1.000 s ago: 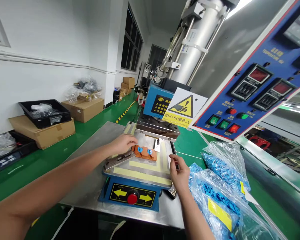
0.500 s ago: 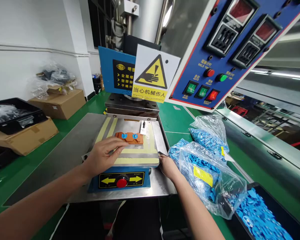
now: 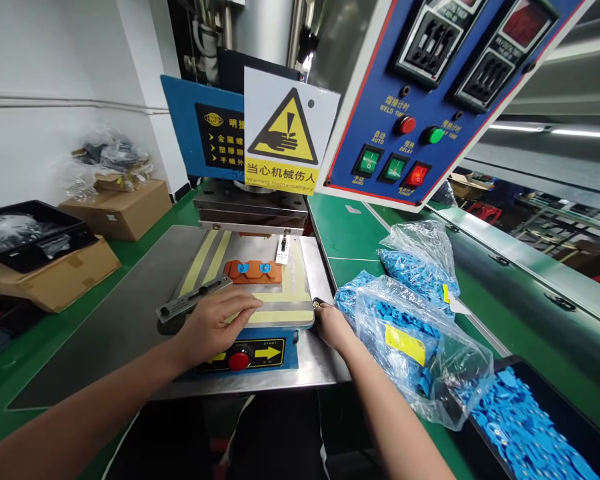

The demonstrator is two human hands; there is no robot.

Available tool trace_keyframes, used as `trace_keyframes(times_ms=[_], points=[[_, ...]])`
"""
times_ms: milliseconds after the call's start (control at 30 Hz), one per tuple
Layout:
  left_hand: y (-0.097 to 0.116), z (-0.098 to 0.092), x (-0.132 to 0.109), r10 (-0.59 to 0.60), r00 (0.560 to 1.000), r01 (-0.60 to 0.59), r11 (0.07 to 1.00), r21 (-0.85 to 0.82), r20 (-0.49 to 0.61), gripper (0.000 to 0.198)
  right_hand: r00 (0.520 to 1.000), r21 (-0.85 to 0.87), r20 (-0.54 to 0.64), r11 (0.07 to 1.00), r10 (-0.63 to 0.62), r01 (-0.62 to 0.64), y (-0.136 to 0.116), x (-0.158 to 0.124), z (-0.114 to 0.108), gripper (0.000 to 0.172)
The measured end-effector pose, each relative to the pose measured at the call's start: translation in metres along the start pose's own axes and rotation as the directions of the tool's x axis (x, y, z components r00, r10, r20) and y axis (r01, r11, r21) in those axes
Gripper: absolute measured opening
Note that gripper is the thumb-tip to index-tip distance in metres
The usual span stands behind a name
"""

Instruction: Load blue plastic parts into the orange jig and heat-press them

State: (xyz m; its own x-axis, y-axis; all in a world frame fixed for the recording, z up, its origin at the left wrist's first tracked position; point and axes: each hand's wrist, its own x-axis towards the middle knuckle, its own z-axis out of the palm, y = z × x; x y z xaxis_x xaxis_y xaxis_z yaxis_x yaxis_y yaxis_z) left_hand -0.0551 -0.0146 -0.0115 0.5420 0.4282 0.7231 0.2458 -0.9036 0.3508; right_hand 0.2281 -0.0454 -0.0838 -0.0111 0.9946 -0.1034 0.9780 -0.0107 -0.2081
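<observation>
Cardboard boxes (image 3: 55, 273) and a black tray (image 3: 30, 233) sit at the far left, along the wall. Nearer, a steel surface (image 3: 105, 333) carries a small press. A loose metal bar (image 3: 193, 300) lies slanted at the left edge of the press's taped plate (image 3: 280, 313), just beyond the left hand (image 3: 215, 327). That hand rests palm down on the plate's near edge, fingers flat and close together, holding nothing.

Farther in, at the middle of the plate, an orange fixture (image 3: 253, 271) holds two small blue parts (image 3: 243, 268), just in front of the press head (image 3: 253, 210). A yellow warning sign (image 3: 285, 137) showing a crushed hand hangs above. A red button (image 3: 239, 361) sits on the blue base below the left hand.

The right hand (image 3: 330, 327) is curled against the plate's near right corner. Its fingertips are hidden, so I cannot tell whether it pinches anything. To its right lie clear bags (image 3: 420, 353) of blue pieces.

Doing this well probably means keeping every finger on the near side of the fixture, away from the head, without nudging the seated parts or the bar.
</observation>
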Motion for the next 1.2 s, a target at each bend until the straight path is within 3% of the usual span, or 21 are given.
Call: trace_keyframes(times_ms=[133, 300, 533, 700, 833, 900, 933, 1033, 1067, 1133, 1200], points=[[0.006, 0.007, 0.004, 0.006, 1.0, -0.005, 0.999, -0.039, 0.023, 0.018, 1.0, 0.005, -0.024, 1.0, -0.01, 0.01, -0.001, 0.004, 0.004, 0.027], [0.017, 0.012, 0.007, 0.022, 0.995, -0.018, 0.999, -0.042, 0.094, 0.019, 0.997, 0.058, -0.077, 0.998, 0.028, -0.023, 0.002, 0.003, 0.004, 0.017], [0.019, 0.021, 0.008, 0.037, 0.991, -0.032, 0.999, -0.044, 0.131, 0.021, 0.973, 0.24, -0.21, 0.97, 0.094, -0.042, 0.005, -0.003, -0.001, 0.026], [0.023, 0.036, 0.018, -0.017, 0.986, 0.022, 0.999, -0.026, 0.166, 0.022, 0.929, 0.459, -0.326, 0.888, 0.174, -0.005, 0.013, -0.006, -0.009, 0.016], [0.027, 0.054, 0.03, -0.033, 0.985, 0.025, 0.998, 0.049, 0.172, 0.02, 0.913, 0.64, -0.343, 0.767, 0.222, 0.054, 0.017, -0.007, -0.016, 0.015], [0.03, 0.063, 0.036, -0.044, 0.986, 0.032, 0.997, 0.072, 0.161, 0.018, 0.911, 0.765, -0.333, 0.635, 0.242, 0.111, 0.014, -0.01, -0.022, 0.019], [0.031, 0.067, 0.039, -0.049, 0.988, 0.038, 0.996, 0.075, 0.148, 0.017, 0.914, 0.852, -0.311, 0.503, 0.259, 0.148, 0.01, -0.013, -0.026, 0.02], [0.035, 0.08, 0.047, -0.063, 0.994, 0.057, 0.996, 0.062, 0.089, 0.015, 0.953, 0.98, -0.168, -0.062, 0.252, 0.189, -0.005, -0.02, -0.038, 0.022], [0.036, 0.084, 0.049, -0.067, 0.996, 0.063, 0.997, 0.047, 0.067, 0.014, 0.967, 0.965, -0.124, -0.201, 0.221, 0.17, -0.012, -0.023, -0.041, 0.023], [0.038, 0.09, 0.051, -0.073, 0.997, 0.073, 0.997, 0.004, 0.022, 0.015, 0.984, 0.938, -0.084, -0.32, 0.159, 0.131, -0.024, -0.028, -0.046, 0.022], [0.039, 0.092, 0.051, -0.075, 0.997, 0.074, 0.997, -0.033, -0.031, 0.017, 0.988, 0.923, -0.079, -0.366, 0.129, 0.122, -0.033, -0.031, -0.047, 0.02]])
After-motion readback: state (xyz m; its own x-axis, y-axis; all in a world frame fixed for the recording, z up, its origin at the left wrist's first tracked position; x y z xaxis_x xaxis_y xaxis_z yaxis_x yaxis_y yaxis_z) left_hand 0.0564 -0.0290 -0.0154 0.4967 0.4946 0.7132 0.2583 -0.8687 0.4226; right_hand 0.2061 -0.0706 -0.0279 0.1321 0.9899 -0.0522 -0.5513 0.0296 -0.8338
